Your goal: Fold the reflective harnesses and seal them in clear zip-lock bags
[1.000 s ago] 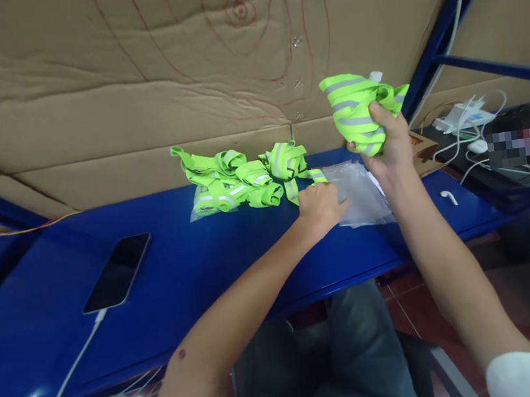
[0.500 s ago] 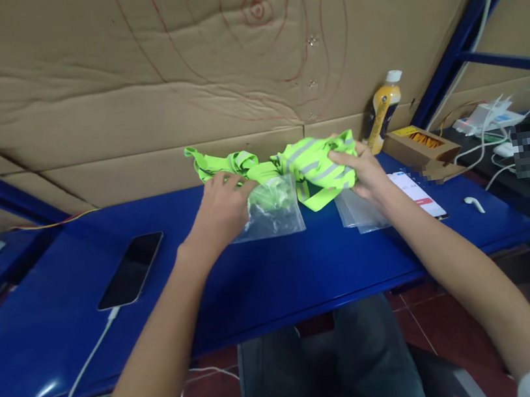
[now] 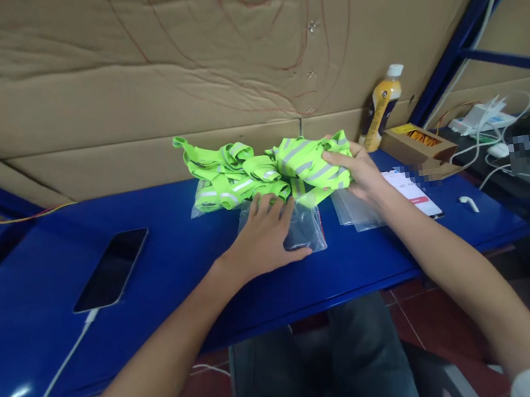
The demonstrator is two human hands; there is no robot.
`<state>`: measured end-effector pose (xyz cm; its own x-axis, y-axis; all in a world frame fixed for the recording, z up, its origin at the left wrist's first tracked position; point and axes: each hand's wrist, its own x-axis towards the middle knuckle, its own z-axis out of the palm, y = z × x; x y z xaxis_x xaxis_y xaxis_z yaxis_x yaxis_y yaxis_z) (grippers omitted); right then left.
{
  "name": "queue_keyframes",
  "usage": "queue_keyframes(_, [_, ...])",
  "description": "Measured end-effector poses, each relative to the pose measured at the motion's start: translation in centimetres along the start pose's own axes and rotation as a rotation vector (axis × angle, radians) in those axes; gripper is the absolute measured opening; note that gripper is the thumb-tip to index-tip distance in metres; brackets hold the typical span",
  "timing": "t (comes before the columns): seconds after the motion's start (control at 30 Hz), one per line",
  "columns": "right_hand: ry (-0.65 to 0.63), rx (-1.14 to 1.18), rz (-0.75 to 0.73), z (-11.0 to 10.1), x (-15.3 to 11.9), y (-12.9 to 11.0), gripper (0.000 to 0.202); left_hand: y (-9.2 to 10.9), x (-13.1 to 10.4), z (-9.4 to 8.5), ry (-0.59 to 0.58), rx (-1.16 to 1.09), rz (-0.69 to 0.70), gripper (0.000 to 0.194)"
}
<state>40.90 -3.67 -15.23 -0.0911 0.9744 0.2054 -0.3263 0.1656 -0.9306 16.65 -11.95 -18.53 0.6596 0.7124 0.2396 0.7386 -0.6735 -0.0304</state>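
My right hand (image 3: pixel 359 169) grips a bundle of neon-green reflective straps (image 3: pixel 309 161) with grey stripes, thumb on top. My left hand (image 3: pixel 267 234) lies with fingers spread over a clear plastic bag (image 3: pixel 306 229), its fingertips at the lower edge of a second heap of green reflective straps (image 3: pixel 229 174). That heap rests on the table against the cardboard, with clear plastic showing under its left end. More clear plastic bags (image 3: pixel 353 209) lie below my right hand, partly covered by it.
On the blue table (image 3: pixel 170 264) lies a charging black phone (image 3: pixel 112 269) at left. To the right are a lit phone (image 3: pixel 412 194), an earbud (image 3: pixel 468 203), an open cardboard box (image 3: pixel 420 147) and a yellow drink bottle (image 3: pixel 383 106). A cardboard wall (image 3: pixel 133 105) stands behind.
My left hand has moved right and nearer to me, off the left strap heap and onto the clear bag, fingers spreading. My right hand keeps its hold on the right bundle.
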Motion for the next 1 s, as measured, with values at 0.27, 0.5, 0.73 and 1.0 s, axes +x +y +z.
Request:
queue_keyframes(0.27, [-0.151,-0.035,0.073,-1.1,-0.4,-1.6,0.052,-2.1,-0.4,-2.3,0.173,-0.139,-0.169,0.094])
queue_keyframes(0.5, [-0.282,-0.136,0.127,-1.1,-1.1,-2.5,0.048,-2.4,-0.6,-2.7,0.339,0.041,-0.206,0.127])
queue_keyframes(0.73, [-0.314,-0.221,0.042,-0.4,-1.5,-2.1,0.043,-1.9,-0.5,-3.1,0.343,0.225,-0.041,0.105])
queue_keyframes(1.0, [-0.397,-0.426,-0.166,2.2,-2.8,-0.6,0.036,-1.6,0.1,-2.6,0.317,0.166,-0.182,0.105])
